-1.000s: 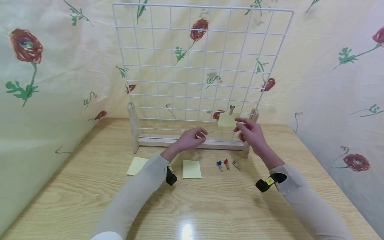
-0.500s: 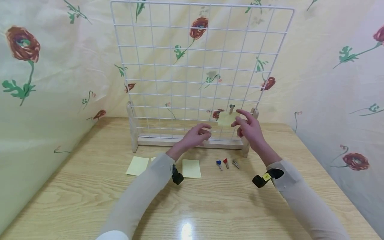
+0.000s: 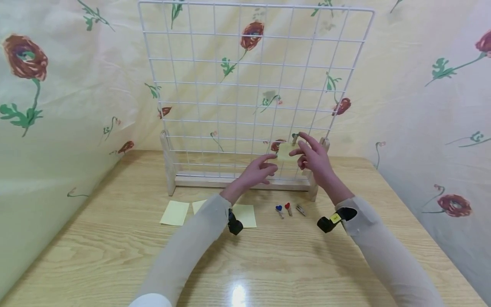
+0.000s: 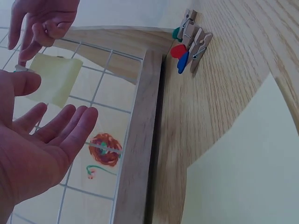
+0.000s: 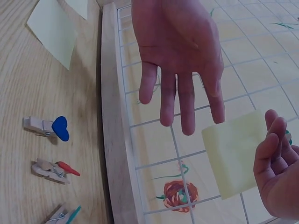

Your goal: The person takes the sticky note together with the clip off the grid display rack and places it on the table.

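A yellow sticky note [image 3: 284, 152] hangs at the lower right of a white wire grid [image 3: 245, 102], under a clothespin [image 3: 295, 139] with a green heart. My left hand [image 3: 258, 172] reaches to the note's left edge, index finger extended at its corner. In the right wrist view that left hand [image 5: 180, 51] shows its palm, fingers straight and holding nothing. My right hand [image 3: 315, 160] is at the note's right side, index fingertip beside the clothespin; the other fingers bend loosely over the note [image 5: 231, 154]. Whether the fingertip touches the clothespin cannot be made out.
On the wooden table lie a blue-heart clothespin [image 3: 279, 211], a red-heart clothespin [image 3: 288, 209] and another clothespin [image 3: 301, 209]. Further left are sticky notes [image 3: 174, 213], one partly behind my left sleeve. Wooden feet [image 3: 168, 164] support the grid; flowered cloth surrounds the table.
My left hand has moved right and up to the note's left edge, its index finger straightening. My right hand has shifted slightly up and left, closer to the clothespin on the grid.
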The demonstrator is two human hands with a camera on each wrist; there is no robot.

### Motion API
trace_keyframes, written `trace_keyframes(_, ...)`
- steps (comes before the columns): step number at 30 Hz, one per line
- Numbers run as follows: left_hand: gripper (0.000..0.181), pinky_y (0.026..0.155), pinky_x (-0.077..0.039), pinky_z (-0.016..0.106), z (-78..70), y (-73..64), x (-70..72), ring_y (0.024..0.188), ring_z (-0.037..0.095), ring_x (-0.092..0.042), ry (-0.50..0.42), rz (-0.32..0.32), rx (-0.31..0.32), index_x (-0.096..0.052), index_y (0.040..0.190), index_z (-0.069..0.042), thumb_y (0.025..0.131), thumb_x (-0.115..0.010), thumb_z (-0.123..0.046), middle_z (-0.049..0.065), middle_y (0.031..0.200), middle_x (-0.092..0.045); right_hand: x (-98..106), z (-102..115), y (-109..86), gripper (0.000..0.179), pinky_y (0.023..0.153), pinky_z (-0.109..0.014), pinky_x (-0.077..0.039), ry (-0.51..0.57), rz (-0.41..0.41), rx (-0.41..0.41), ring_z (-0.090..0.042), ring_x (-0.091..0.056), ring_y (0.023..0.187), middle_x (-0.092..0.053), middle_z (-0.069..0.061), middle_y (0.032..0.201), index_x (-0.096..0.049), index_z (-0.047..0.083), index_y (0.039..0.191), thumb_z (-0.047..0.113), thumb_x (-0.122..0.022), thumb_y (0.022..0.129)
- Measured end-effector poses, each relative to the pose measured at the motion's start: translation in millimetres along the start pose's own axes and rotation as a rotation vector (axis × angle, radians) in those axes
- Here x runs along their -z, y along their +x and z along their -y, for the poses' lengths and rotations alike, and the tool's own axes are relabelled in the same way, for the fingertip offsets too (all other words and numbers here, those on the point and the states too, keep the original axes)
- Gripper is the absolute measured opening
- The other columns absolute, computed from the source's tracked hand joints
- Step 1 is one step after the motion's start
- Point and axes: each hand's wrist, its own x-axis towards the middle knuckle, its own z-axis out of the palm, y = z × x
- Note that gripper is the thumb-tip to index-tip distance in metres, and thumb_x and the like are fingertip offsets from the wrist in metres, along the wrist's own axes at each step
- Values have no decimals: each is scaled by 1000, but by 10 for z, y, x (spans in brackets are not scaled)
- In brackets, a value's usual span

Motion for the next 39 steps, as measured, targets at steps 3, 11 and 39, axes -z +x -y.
trace_keyframes(3,50,85,-54,45,84,81,-27,117,35,-57,-9,-31,-21,-38,147,-19,100,-53,-24,17,135,-55,-12,15,34,57,51,-21,-43,3,-2,-11,-10,-49,52,-69,5,79,-27,16,152,34,-47,101)
trace_keyframes(11,51,80,-56,39,88,159,-88,113,32,-60,-21,-77,-10,-39,146,-21,98,-56,-25,14,133,-58,-39,31,101,54,52,-22,-43,5,-4,-39,-10,-49,53,-68,5,79,-28,16,152,32,-43,103)
trace_keyframes(39,36,72,-58,34,46,280,-216,83,21,-69,-167,-190,41,-53,134,-12,99,-55,-19,13,112,-68,-90,55,248,40,48,-18,-40,60,-137,-82,-8,-46,49,-67,4,75,-50,4,138,20,-49,101)
